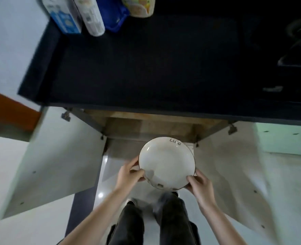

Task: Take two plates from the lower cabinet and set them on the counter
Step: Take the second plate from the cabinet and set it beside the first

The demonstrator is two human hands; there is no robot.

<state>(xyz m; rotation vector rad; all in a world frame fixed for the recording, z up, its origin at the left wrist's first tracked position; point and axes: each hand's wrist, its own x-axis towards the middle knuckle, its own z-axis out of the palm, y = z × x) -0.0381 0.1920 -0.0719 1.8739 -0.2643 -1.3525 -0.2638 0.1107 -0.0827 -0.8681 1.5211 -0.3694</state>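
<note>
We are standing before the wide dark matte surface [146, 68], which is lying bare in front of us, with the lower wooden cabinet [151, 126] gaping beneath it between two pale open doors [57, 165]. We are holding the round white ceramic plate [166, 165] with its thin dark rim in the air before the cabinet mouth, left hand [130, 174] and right hand [200, 188] with fingers clamped on opposite edges. We cannot tell whether a second plate is stacked beneath. Next, we judge, comes lifting it level onto the surface.
</note>
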